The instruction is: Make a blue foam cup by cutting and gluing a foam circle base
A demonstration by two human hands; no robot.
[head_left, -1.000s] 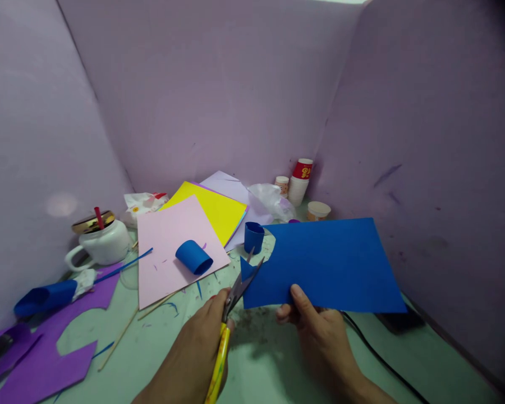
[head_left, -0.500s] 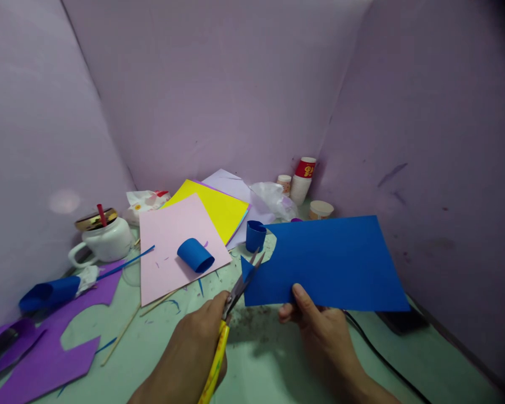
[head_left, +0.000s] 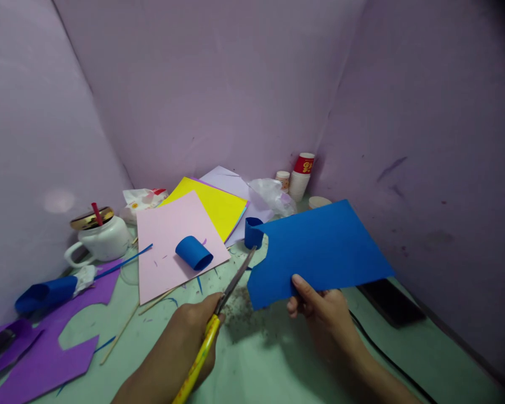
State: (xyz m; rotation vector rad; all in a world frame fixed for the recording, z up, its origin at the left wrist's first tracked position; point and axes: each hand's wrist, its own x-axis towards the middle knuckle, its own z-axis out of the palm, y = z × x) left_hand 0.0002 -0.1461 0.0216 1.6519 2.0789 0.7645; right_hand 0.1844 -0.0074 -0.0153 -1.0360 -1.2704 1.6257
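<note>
My left hand (head_left: 193, 331) is wrapped round yellow-handled scissors (head_left: 202, 350), whose blades look closed and point up and to the right. Between the thumb and fingers of my right hand (head_left: 320, 306) is the lower edge of a blue sheet (head_left: 320, 247). A curved notch is cut into the sheet's left side, just right of the scissor tips. Behind the tips stands a small blue paper tube (head_left: 252, 233). Another blue tube (head_left: 193, 253) lies on a pink sheet (head_left: 168, 235) to the left.
Cut purple paper (head_left: 73, 359), a blue roll (head_left: 46, 294) and a white mug (head_left: 109, 240) are at the left. Behind are a yellow sheet (head_left: 214, 205), a plastic bag (head_left: 271, 193) and stacked paper cups (head_left: 302, 177). A phone (head_left: 391, 303) and a black cable (head_left: 387, 356) lie right.
The scissors have closed and shifted down-left, off the blue sheet. The blue sheet has tilted, and the small flap at its left corner no longer shows. More of the phone is visible.
</note>
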